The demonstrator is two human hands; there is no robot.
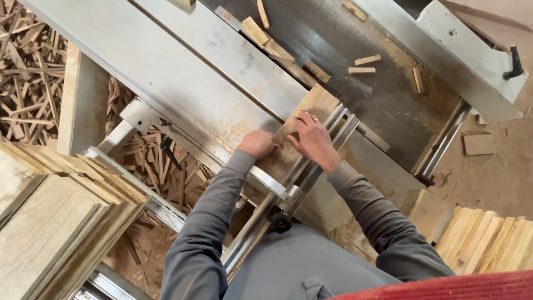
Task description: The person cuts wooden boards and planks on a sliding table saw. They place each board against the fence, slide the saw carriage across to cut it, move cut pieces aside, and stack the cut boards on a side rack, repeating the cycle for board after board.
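Two hands (pixel 288 141) (flat) on one board (pixel 311 111)

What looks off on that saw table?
Loose offcuts and sawdust litter the saw table beyond the board under the left hand and right hand. More scrap strips are heaped on the floor at left.

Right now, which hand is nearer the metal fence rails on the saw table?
Right. The right hand lies flat on the wooden board against the metal fence rails; the left hand sits farther away.
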